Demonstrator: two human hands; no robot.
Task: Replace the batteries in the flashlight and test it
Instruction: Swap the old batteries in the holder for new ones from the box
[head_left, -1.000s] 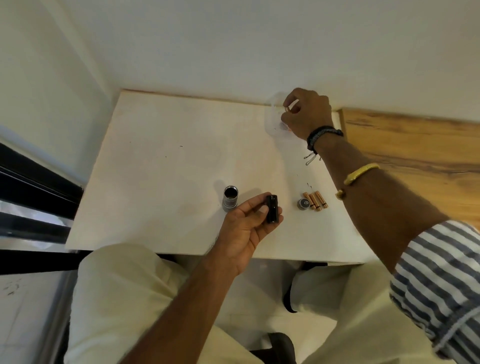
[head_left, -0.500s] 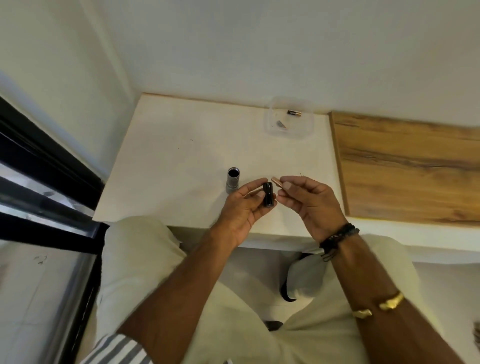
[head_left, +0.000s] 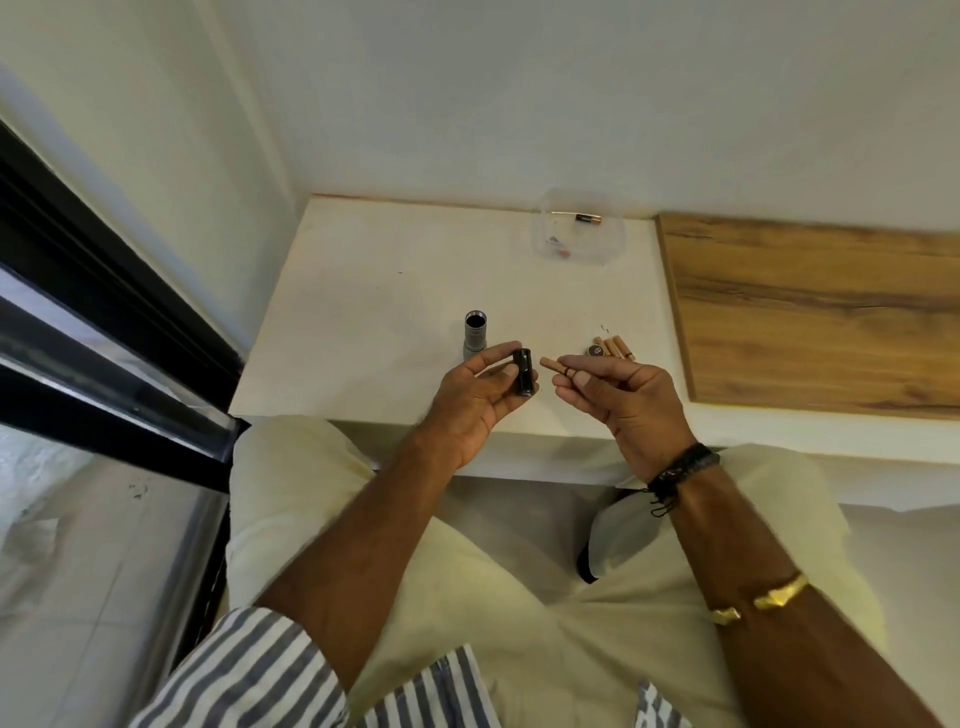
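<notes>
My left hand (head_left: 478, 395) holds a short black battery holder (head_left: 523, 372) between thumb and fingers, just above the table's front edge. My right hand (head_left: 618, 400) pinches a copper-coloured battery (head_left: 555, 366), whose tip points at the holder with a small gap between them. The silver flashlight body (head_left: 472, 335) stands on the white table (head_left: 374, 322) behind my left hand, its open end facing up. The flashlight's round end cap (head_left: 595, 350) and three loose copper batteries (head_left: 618, 347) lie on the table beyond my right hand.
A clear plastic container (head_left: 581, 231) sits at the back of the table by the wall, with one battery and small bits inside. A wooden panel (head_left: 810, 312) adjoins the table on the right. A dark window frame (head_left: 93, 322) runs along the left.
My right hand came back from the container at the far edge holding a battery and now sits beside the holder. The camera view has shifted, and my left hand kept hold of the holder.
</notes>
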